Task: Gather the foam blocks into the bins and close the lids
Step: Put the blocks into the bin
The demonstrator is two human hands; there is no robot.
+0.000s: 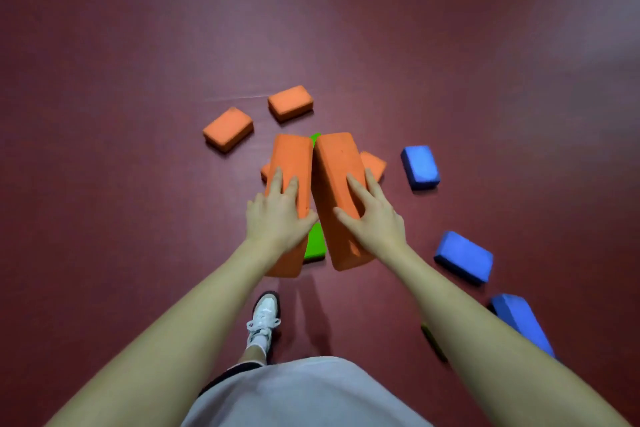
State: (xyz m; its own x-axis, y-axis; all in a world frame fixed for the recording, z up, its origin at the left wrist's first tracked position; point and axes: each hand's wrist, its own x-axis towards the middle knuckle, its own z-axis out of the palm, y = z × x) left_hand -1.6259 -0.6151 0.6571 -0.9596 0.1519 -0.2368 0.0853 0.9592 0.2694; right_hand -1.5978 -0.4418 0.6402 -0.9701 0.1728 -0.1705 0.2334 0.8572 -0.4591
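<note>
Above the dark red floor [121,80], the left hand [273,215] and right hand [370,215] each clasp one long orange foam block [291,163], fingers [356,187] wrapped over the top, long axes running near to far. Loose below: four orange, three blue, one green. No bins in view.

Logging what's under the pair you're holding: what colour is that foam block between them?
Green: the green foam block shows beneath the two long orange foam blocks, head view.
</note>
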